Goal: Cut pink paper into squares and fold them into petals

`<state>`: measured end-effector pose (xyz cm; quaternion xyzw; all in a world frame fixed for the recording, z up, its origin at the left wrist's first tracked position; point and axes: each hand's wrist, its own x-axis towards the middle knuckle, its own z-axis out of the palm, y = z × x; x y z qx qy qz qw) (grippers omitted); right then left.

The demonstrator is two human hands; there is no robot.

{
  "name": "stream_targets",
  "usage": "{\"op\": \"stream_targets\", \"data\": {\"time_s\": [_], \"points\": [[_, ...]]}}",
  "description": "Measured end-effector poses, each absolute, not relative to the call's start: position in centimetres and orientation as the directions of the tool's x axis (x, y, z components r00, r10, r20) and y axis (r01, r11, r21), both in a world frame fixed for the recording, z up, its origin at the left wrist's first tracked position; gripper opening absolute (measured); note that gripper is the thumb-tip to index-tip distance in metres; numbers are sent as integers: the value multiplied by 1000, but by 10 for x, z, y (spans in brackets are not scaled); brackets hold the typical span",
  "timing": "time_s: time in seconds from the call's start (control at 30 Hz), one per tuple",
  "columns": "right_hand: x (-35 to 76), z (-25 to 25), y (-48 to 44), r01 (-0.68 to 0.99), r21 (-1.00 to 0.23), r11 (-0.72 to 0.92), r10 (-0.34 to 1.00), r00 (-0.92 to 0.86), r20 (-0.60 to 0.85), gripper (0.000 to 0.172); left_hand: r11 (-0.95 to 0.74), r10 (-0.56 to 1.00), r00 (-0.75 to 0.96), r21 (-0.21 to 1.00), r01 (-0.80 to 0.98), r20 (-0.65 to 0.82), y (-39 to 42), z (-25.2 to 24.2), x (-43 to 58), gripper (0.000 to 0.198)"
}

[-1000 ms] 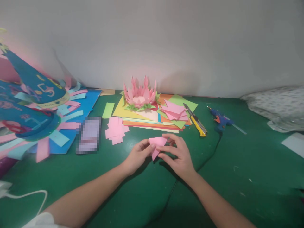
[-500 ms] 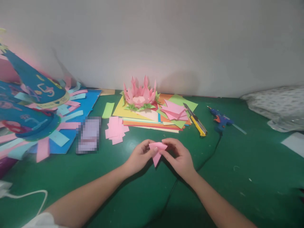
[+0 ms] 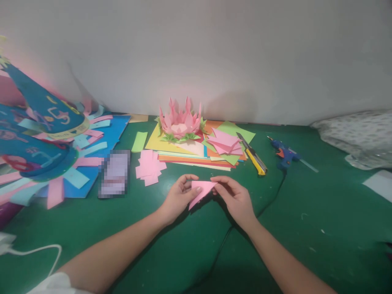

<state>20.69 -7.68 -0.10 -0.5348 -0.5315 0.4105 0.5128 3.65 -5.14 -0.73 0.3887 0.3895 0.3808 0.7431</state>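
Observation:
A small pink paper piece, folded into a long triangle, is held just above the green table by both hands. My left hand pinches its left side with thumb and fingers. My right hand pinches its right corner. Behind them lies a pile of small pink paper squares. Further back, a pink paper lotus flower stands on a stack of coloured paper sheets, with several folded pink pieces beside it.
A yellow utility knife and a blue glue gun with a black cord lie right of the sheets. Blue paper cones with pink and blue strips fill the left. A green strip, a white cable and patterned cloth are also here.
The pink piece has been folded from a squarer shape into a longer, narrower triangle, and it now points down-left. Both hands shifted slightly apart along it.

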Motion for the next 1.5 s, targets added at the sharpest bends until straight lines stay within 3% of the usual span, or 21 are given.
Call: {"op": "stream_targets", "data": {"time_s": [0.23,0.67,0.8,0.87,1.0,1.17,1.5], "points": [[207,-1,-77,137,-989,63,991,112,78,16,324,897,374,925,-199,-234,-51,-8,36,27],[210,-3,-76,145,-988,59,994,79,71,18,310,894,384,937,-163,-229,-51,-9,35,26],[210,-8,-75,190,-977,101,990,83,119,21,273,904,385,944,-186,-186,-53,-10,36,35],[208,-9,-75,236,-961,143,983,77,165,18,231,917,357,966,-115,-177,-53,-11,36,40],[206,-7,-75,353,-903,245,961,33,273,14,155,941,296,987,44,-162,-54,-13,34,29],[206,-3,-77,420,-847,325,936,-17,351,14,113,944,301,990,90,-135,-55,-14,34,20],[203,-6,-80,478,-800,362,924,-74,374,19,105,940,316,990,98,-131,-55,-13,35,17]]}}
